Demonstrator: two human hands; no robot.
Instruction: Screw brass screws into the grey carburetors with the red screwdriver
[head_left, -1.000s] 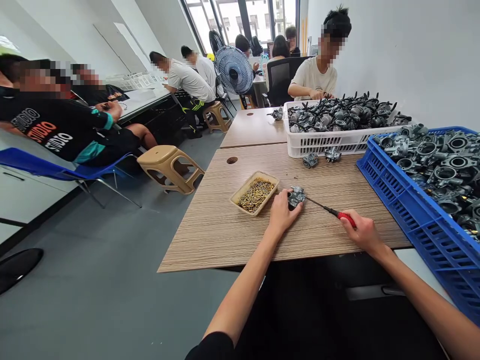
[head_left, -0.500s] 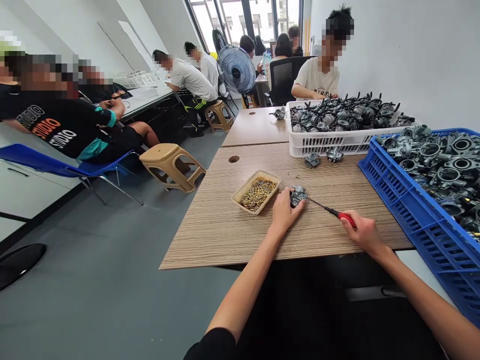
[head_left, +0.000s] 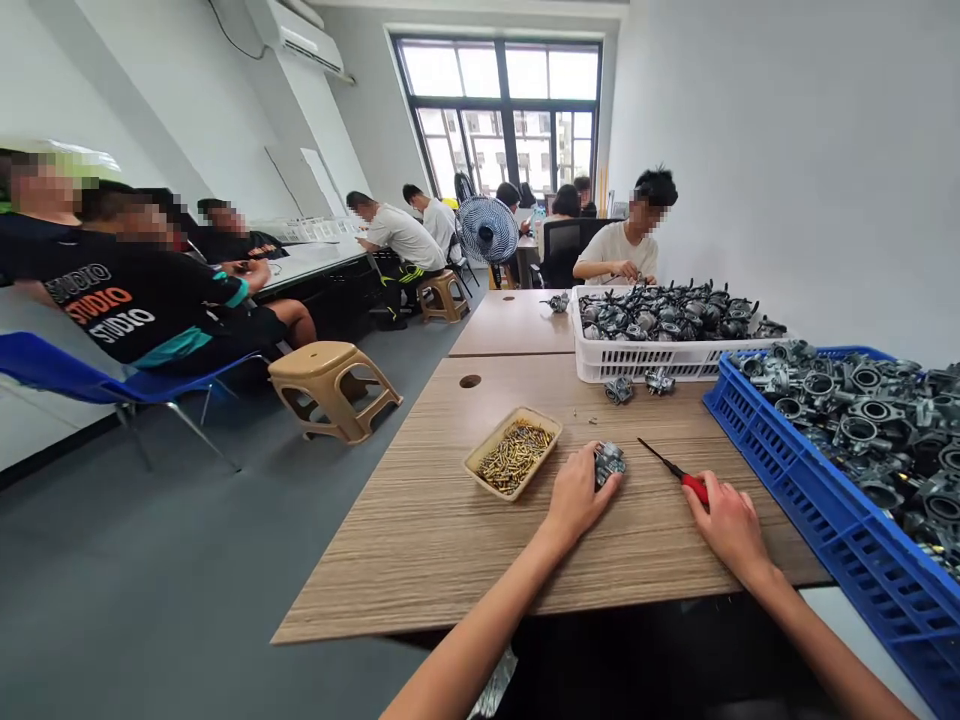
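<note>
Woodgrain desktop (head_left: 390, 550) underneath, the carburetor (head_left: 611, 462) is clasped by the left hand (head_left: 576, 492), fingers half-curled; the screwdriver (head_left: 694, 487), enclosed by the right hand's (head_left: 729, 525) fingers, has been withdrawn.

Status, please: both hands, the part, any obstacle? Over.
Left hand holds part. Right hand holds screwdriver, tip not touching part. Tray near left hand, not between tip and part.

the left hand (head_left: 574, 492) and right hand (head_left: 729, 525) are both bare, with slim fingers and a smooth back to each. the left forearm (head_left: 480, 625) and right forearm (head_left: 814, 625) are bare too, long and slender, tapering to narrow wrists. the view cuts off the upper arms. between the forearms lies a black area (head_left: 637, 665), too dark to tell whether it is clothing.
</note>
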